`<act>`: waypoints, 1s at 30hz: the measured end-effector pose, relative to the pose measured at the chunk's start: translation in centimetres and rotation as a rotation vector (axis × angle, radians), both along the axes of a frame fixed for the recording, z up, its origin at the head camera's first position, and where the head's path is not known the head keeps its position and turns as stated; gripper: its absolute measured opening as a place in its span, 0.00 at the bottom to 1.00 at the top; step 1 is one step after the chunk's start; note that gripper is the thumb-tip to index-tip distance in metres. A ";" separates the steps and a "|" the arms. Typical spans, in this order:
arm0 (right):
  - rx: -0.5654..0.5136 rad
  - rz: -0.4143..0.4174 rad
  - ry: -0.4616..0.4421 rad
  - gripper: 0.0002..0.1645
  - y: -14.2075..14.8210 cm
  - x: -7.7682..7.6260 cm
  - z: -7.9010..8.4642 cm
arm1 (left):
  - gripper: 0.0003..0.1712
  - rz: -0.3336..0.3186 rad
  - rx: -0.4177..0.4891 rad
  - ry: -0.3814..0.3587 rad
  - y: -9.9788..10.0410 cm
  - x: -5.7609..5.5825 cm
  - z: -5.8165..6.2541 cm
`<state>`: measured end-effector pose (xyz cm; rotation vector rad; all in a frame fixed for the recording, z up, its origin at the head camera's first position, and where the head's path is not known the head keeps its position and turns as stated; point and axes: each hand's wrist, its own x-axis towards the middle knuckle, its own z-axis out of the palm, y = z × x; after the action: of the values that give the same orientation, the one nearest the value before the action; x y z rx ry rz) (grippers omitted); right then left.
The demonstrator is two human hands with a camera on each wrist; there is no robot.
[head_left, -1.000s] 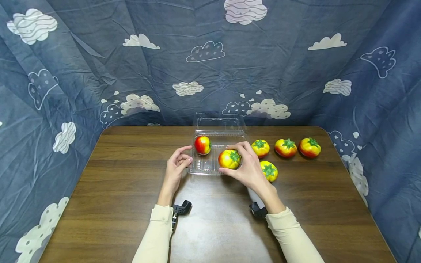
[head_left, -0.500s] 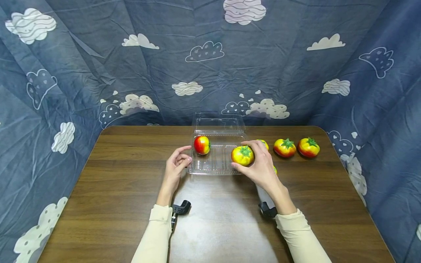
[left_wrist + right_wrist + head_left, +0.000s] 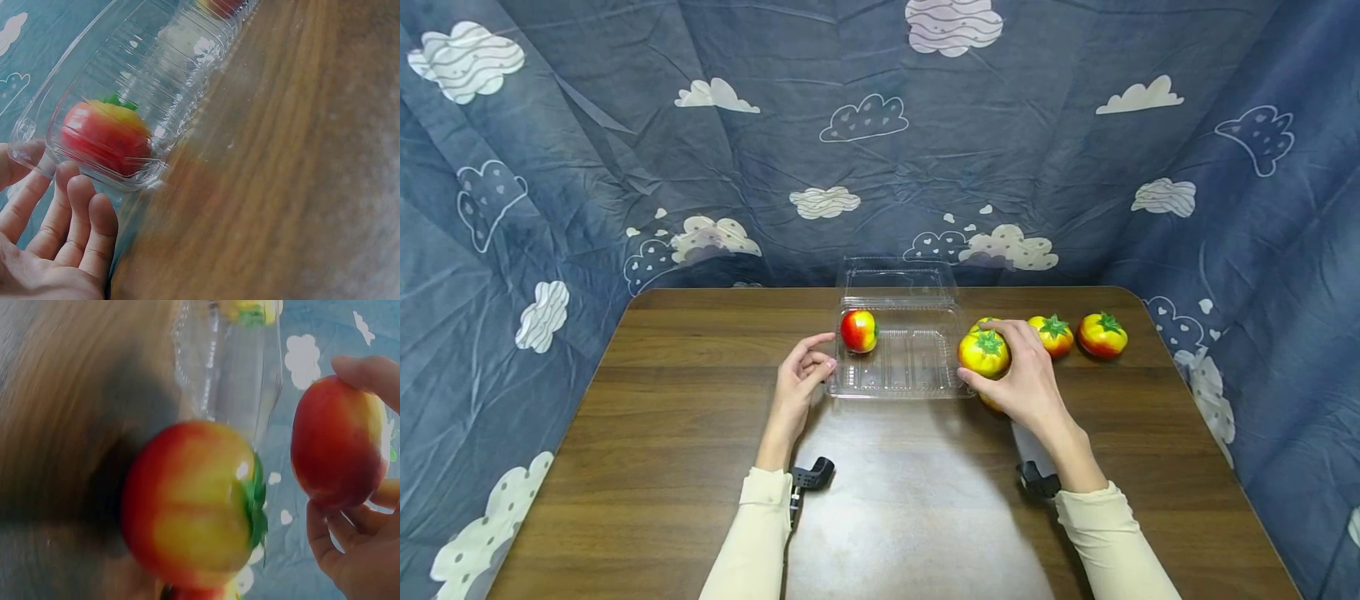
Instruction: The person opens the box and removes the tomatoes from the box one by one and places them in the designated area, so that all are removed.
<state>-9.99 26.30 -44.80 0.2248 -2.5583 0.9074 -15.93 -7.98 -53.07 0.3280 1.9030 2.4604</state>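
My right hand point(image 3: 1026, 371) grips a red-and-yellow toy tomato point(image 3: 983, 354) with a green leafy top, between thumb and fingers. It is held up just beyond the right edge of a clear plastic container point(image 3: 917, 367). In the right wrist view, another toy tomato point(image 3: 194, 506) stands close below the held one. My left hand point(image 3: 797, 383) is at the container's left rim; in the left wrist view its thumb and index finger pinch that rim, and the other fingers point(image 3: 78, 194) lie loosely beside it. One toy tomato point(image 3: 859, 331) lies inside the container at the back left.
The container's clear lid point(image 3: 897, 277) is folded open toward the back. Right of the container, toy tomatoes point(image 3: 1102, 336) lie on the brown wooden table point(image 3: 685, 417), two of them partly hidden by my right hand. A blue cloud-print curtain point(image 3: 760, 158) hangs behind.
My right hand has moved right with the toy tomato, from over the container to beyond its right edge, covering parts of the tomatoes there. My left hand has stayed at the rim.
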 end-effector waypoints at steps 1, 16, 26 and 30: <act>0.002 -0.004 0.001 0.43 0.3 0.1 0.0 | 0.26 0.000 -0.001 0.000 0.0 0.0 0.0; 0.023 -0.089 -0.021 0.41 4.5 1.5 0.3 | 0.25 -0.002 -0.008 -0.008 -0.1 0.0 0.0; 0.027 -0.133 -0.056 0.41 7.0 2.3 0.0 | 0.25 0.002 -0.008 0.001 -0.1 0.1 0.0; 0.047 -0.145 -0.076 0.42 7.9 2.6 -0.3 | 0.25 0.002 -0.006 -0.001 -0.1 0.1 -0.1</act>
<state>-7.35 34.19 -45.06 0.0177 -2.6277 0.8168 -15.85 -8.04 -53.14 0.3251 1.9116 2.4549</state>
